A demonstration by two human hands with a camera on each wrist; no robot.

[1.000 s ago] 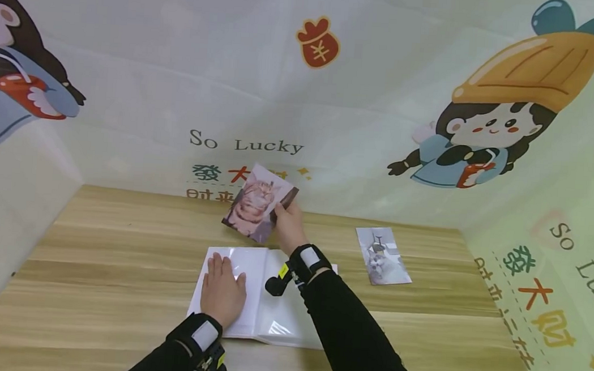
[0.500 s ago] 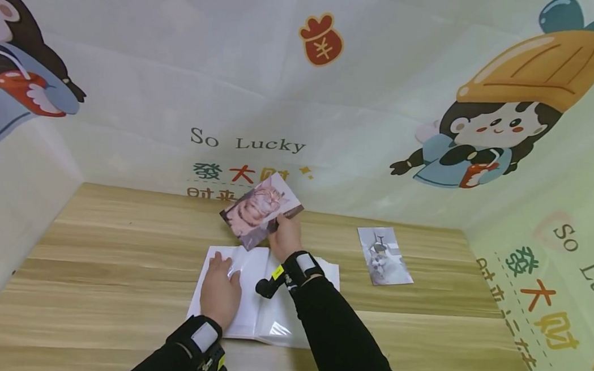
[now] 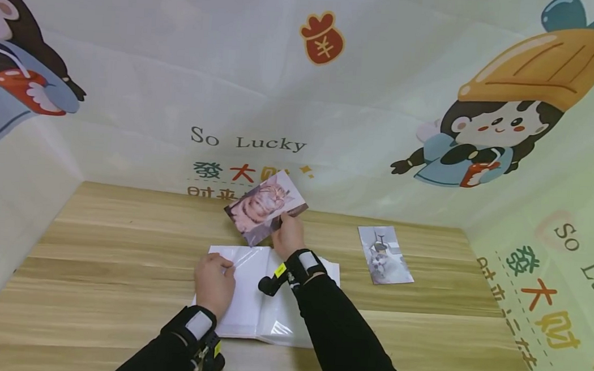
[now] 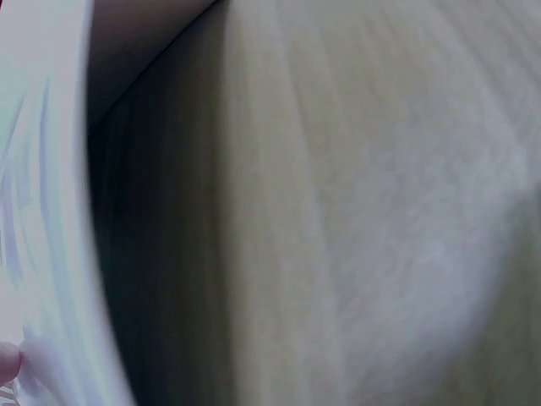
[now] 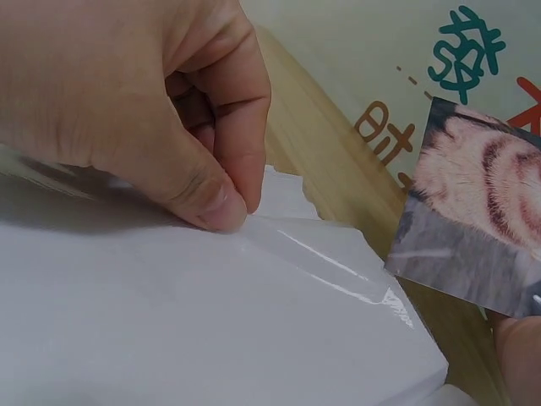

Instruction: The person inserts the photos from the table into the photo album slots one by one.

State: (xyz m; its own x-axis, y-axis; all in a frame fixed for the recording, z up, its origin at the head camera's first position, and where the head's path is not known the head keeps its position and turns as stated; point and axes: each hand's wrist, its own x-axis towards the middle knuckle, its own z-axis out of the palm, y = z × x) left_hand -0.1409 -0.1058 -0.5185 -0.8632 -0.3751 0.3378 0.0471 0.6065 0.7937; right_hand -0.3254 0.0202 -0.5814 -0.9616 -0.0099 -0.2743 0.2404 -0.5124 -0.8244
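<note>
An open white photo album (image 3: 243, 318) with clear plastic pockets lies on the wooden table. At the left page, my left hand (image 3: 213, 285) pinches the clear pocket film (image 5: 317, 262) between thumb and forefinger, lifting a crease in it. Beyond the album, my right hand (image 3: 288, 239) holds a photo of a striped cat (image 3: 261, 206) by its lower right edge, tilted above the table. In the right wrist view only part of that cat photo shows at the right edge. The left wrist view is blurred, with a pale page edge (image 4: 59, 254) at its left.
A second photo (image 3: 384, 256), greyish, lies flat on the table (image 3: 453, 308) to the right of the album. A printed cloth backdrop (image 3: 362, 127) rises behind the table and along both sides.
My left hand has gone from lying flat on the left page to pinching its film. The right hand has turned the cat photo into a more sideways tilt.
</note>
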